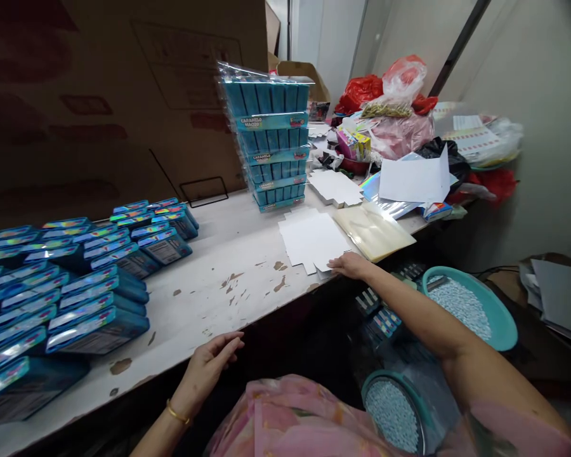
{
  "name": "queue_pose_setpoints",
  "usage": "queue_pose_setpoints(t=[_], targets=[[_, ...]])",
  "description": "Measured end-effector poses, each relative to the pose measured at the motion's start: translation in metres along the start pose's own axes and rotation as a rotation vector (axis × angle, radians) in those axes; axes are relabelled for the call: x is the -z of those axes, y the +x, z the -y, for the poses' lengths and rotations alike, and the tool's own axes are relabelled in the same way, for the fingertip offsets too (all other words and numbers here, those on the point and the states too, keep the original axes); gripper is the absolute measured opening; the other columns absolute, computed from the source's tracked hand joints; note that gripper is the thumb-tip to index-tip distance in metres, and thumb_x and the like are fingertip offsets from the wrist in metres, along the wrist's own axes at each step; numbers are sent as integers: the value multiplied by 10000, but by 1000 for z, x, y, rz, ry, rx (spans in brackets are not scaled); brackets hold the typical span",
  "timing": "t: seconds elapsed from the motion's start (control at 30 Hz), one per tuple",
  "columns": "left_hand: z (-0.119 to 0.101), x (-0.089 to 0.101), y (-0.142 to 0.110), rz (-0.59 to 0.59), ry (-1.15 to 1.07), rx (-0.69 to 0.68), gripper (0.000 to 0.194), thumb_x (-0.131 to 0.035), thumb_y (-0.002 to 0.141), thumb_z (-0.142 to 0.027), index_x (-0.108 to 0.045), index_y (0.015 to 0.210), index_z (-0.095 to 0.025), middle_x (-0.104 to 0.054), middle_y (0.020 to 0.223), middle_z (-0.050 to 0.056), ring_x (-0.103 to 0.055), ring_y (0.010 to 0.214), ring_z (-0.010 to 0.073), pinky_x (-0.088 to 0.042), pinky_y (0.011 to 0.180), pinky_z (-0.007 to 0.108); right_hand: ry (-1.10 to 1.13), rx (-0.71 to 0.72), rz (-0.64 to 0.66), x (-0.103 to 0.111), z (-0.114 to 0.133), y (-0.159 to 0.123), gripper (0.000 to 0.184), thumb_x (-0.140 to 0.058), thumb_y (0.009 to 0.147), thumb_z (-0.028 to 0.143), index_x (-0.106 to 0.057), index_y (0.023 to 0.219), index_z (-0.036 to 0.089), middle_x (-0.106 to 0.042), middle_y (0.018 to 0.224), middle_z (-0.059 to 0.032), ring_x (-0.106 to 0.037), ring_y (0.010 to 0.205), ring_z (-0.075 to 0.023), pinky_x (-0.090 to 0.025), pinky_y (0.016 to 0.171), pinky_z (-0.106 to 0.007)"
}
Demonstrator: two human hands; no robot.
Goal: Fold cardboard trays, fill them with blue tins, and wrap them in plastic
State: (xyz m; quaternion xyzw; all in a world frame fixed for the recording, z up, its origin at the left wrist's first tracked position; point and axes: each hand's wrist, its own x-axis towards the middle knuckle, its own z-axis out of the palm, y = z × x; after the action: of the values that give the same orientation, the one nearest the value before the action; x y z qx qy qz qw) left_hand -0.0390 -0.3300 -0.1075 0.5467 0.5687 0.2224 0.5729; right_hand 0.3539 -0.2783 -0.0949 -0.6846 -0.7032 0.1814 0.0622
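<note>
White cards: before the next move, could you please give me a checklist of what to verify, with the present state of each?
1. Right hand at the white cards: ok, fingers at their near corner.
2. Its grip on a single card: cannot tell, fingertips partly hidden.
3. White cards squared up: not ok, edges are uneven.
4. Left hand free: ok, nothing seen in it.
5. Blue boxes away from the white cards: ok, at the table's left.

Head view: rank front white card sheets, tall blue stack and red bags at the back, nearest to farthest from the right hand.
1. Front white card sheets: at the right hand.
2. Tall blue stack: beyond the sheets, slightly left.
3. Red bags: farthest back, right of the stack.
</note>
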Motion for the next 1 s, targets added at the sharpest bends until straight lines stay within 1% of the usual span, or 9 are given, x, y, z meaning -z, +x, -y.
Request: queue_pose_setpoints(t=[0.1,0.23,0.37,0.47,0.57,0.7,0.83,0.9,1.0], targets=[[6,1,-2,21,-8,2,459,-599,601,-513,-643,898,-166,-663,789,63,-517,594,130,-404,532,231,-6,18,67,8,5,4,107,-604,699,264,-705,729,282,-691,858,-5,-601,861,-201,-391,722,-248],[16,3,-7,19,-31,19,455,-600,603,-511,-644,892,-163,-657,778,63,-517,587,131,-385,509,226,-140,104,113,10,12,3,165,-583,723,273,-693,844,256,-688,851,-28,-605,820,-205,-392,692,-252],[28,7,-14,-5,-51,46,460,-593,603,-524,-647,885,-164,-655,757,59,-519,568,131,-363,487,223,-431,192,19,2,19,-5,262,-425,804,147,-663,903,189,-669,852,-103,-600,817,-218,-397,691,-282],[35,10,-18,-21,-63,56,442,-587,613,-513,-651,880,-167,-655,756,58,-522,568,130,-357,488,223,-486,182,-76,-2,23,-6,246,-423,799,131,-657,866,173,-659,830,-120,-593,825,-215,-404,700,-279],[38,11,-20,-37,-75,59,426,-589,615,-499,-653,878,-170,-655,754,59,-529,578,133,-353,487,222,-316,100,-60,1,21,-1,189,-491,780,240,-674,807,202,-671,807,-83,-598,785,-200,-414,680,-267],[35,14,-19,-62,-92,46,422,-586,620,-493,-651,882,-168,-652,757,59,-528,580,133,-351,482,219,114,1,-54,14,4,9,227,-536,714,366,-691,712,201,-678,710,-32,-602,704,-173,-424,652,-250],[33,20,-18,-97,-87,27,426,-573,638,-489,-640,898,-159,-645,768,62,-525,573,133,-368,483,226,328,-89,-255,27,-8,14,331,-526,681,451,-670,667,153,-653,636,-47,-595,664,-190,-432,608,-263],[33,22,-19,-114,-47,-16,412,-547,668,-487,-637,903,-161,-644,782,66,-539,599,146,-404,516,246,310,-114,-535,30,3,11,358,-479,724,466,-654,703,155,-650,672,-63,-593,689,-200,-439,631,-280],[32,22,-20,-243,96,-182,400,-515,714,-468,-609,973,-178,-630,895,79,-571,747,185,-454,664,294,239,-64,-976,19,48,-2,373,-340,834,412,-627,826,173,-649,866,-100,-588,852,-213,-436,759,-314]])
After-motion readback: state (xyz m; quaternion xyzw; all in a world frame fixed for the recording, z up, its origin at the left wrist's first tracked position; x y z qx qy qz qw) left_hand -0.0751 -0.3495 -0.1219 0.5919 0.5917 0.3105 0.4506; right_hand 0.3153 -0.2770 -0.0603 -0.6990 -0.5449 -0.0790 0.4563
